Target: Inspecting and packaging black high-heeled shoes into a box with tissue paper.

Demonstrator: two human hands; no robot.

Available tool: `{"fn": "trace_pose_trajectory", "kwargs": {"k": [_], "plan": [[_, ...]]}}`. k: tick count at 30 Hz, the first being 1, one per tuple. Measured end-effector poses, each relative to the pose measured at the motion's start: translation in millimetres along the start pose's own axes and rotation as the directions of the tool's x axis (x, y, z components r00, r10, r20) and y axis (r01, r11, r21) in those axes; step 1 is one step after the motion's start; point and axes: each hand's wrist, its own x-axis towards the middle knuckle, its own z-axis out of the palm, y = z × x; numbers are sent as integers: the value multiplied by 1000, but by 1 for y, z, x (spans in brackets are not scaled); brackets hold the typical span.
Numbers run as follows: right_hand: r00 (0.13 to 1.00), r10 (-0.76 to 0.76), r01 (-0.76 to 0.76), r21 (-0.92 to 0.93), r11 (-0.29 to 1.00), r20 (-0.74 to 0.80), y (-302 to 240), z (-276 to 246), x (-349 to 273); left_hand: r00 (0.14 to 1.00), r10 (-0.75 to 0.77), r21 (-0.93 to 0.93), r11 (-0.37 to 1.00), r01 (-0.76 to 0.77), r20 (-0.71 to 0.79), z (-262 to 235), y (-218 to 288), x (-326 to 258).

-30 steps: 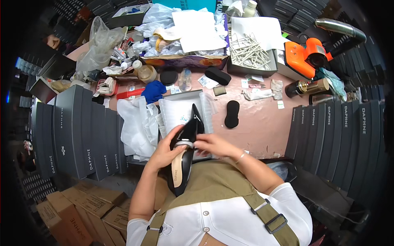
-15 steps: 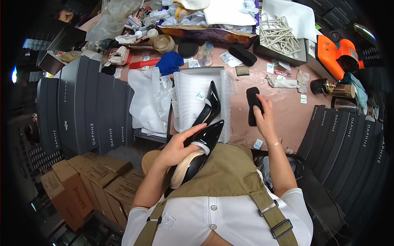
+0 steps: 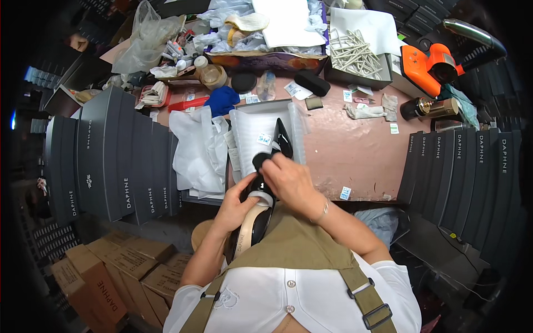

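A glossy black pointed shoe (image 3: 261, 226) with a beige insole is in my left hand (image 3: 233, 210), close against my apron. The thumb presses at the shoe's opening and the fingers wrap its side. My right hand (image 3: 292, 184) grips an oblong black pad (image 3: 261, 160), which lies over the shoe's toe. Whether pad and leather touch is hidden by the fingers. Just beyond, the matching black shoe (image 3: 285, 140) rests in an open shoebox lined with white foam sheet (image 3: 247, 126). A small label sticker (image 3: 264, 139) is on that foam.
Crumpled white paper (image 3: 199, 141) is left of the shoebox. Dark shoeboxes stand in rows at left (image 3: 114, 161) and right (image 3: 461, 172). Behind are a blue cloth (image 3: 222, 101), a black oblong case (image 3: 312, 83), a tray of white sticks (image 3: 358, 58) and an orange tool (image 3: 425, 65).
My right hand has brought the black pad leftward from above the table's right side to the shoe's toe. My left hand keeps its hold on the shoe. The view has shifted slightly.
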Motion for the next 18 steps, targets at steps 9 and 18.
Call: {"fn": "trace_pose_trajectory", "kwargs": {"k": [9,18], "plan": [[983,167,-168,-4,986,-79,50,-5,27,992,109,-80,991,-104,62,-8,31,-14],[846,532,-516,288,807,25,83,0,-58,991,106,107,989,-97,-77,-68,20,7]]}}
